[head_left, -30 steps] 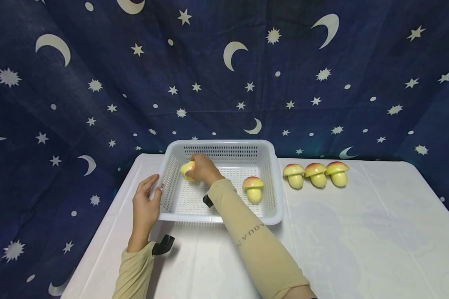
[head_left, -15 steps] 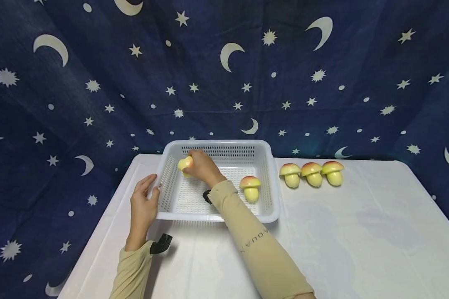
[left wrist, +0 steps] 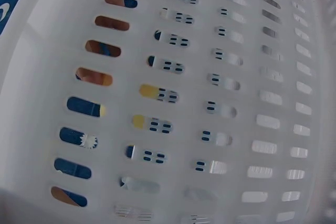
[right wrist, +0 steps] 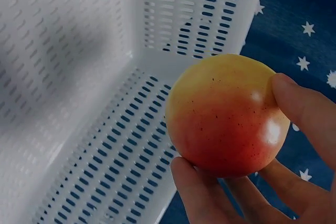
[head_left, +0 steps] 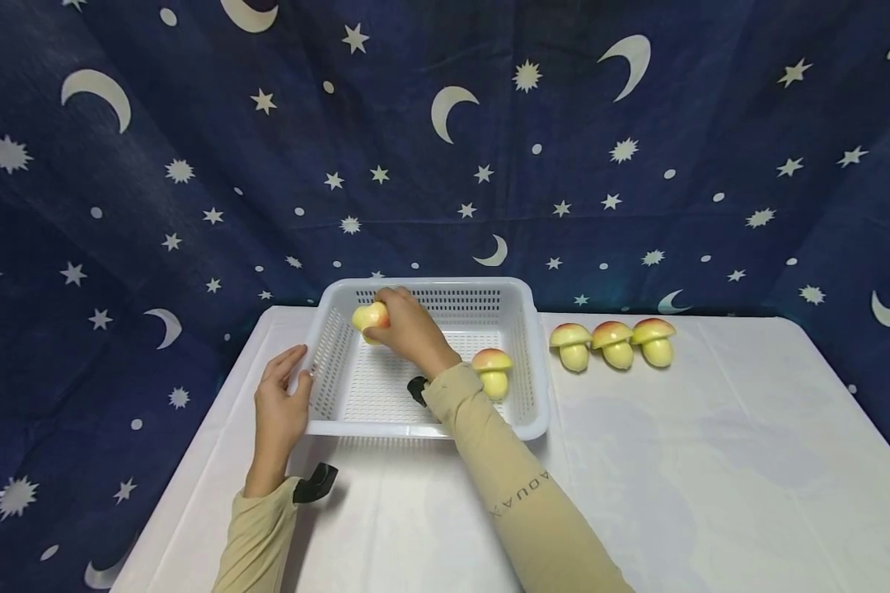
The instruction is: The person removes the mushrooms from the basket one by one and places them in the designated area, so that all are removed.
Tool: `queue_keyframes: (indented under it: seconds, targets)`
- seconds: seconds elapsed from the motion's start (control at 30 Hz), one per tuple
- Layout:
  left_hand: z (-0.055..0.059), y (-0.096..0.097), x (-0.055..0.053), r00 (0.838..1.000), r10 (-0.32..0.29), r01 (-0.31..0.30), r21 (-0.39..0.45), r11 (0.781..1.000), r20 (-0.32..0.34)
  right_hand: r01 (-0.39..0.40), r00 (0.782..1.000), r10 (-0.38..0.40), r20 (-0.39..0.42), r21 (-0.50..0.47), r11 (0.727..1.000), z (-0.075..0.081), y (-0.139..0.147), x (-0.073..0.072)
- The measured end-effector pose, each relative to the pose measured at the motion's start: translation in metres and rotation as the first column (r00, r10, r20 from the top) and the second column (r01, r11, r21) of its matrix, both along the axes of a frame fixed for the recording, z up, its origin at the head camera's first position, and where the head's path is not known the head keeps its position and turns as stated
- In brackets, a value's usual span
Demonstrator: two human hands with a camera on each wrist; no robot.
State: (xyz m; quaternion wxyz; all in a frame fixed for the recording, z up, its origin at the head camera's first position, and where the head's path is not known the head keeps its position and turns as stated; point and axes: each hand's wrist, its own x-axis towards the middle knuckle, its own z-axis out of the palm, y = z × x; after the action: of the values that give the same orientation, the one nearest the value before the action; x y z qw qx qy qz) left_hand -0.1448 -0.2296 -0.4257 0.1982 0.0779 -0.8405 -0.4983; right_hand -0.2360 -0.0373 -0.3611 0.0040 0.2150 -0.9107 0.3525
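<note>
My right hand [head_left: 414,331] grips a toy mushroom [head_left: 369,318] over the left half of a white perforated plastic basket [head_left: 423,431]. In the right wrist view, the mushroom's round cap [right wrist: 226,114] faces the camera, yellow blending to red with dark specks, thumb and fingers around its edge; its stem is hidden behind. My left hand [head_left: 278,412] rests at the basket's left side, fingers extended and fingertips right at the rim. The basket's slotted wall [left wrist: 194,129] fills the left wrist view. Another mushroom [head_left: 493,375] lies inside at the right.
Three similar mushrooms [head_left: 571,346] lie in a row on the white-covered table [head_left: 682,478], right of the basket. A dark blue curtain [head_left: 386,222] with moons and stars hangs behind the table's back edge. Black wrist-worn devices [head_left: 315,483] show at the cuffs.
My right hand has raised the mushroom from low in the basket's left part, turning it as it rises. The left hand stays at the rim. The whole head view has shifted slightly.
</note>
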Motion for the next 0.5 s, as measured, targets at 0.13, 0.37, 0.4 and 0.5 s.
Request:
queue_keyframes:
  seconds: [0.13, 0.37, 0.4, 0.5]
  targets:
    - [0.0, -0.001, 0.001, 1.0, 0.013, -0.013, -0.001, 1.0, -0.003, 0.007, 1.0, -0.007, -0.021, -0.001, 1.0, 0.002, 0.007, 0.005]
    - [-0.001, 0.001, 0.001, 1.0, 0.005, -0.005, -0.001, 1.0, 0.002, 0.051, 0.998, -0.052, -0.027, -0.05, 0.997, 0.009, 0.029, 0.017]
    - [-0.001, 0.002, 0.001, 1.0, 0.004, -0.004, -0.003, 1.0, 0.003, 0.057, 0.998, -0.059, -0.031, -0.056, 0.997, 0.009, 0.032, 0.019]
    - [0.0, 0.002, 0.0, 1.0, 0.002, -0.002, -0.004, 1.0, -0.002, 0.07, 0.996, -0.073, -0.042, -0.066, 0.995, 0.012, 0.042, 0.023]
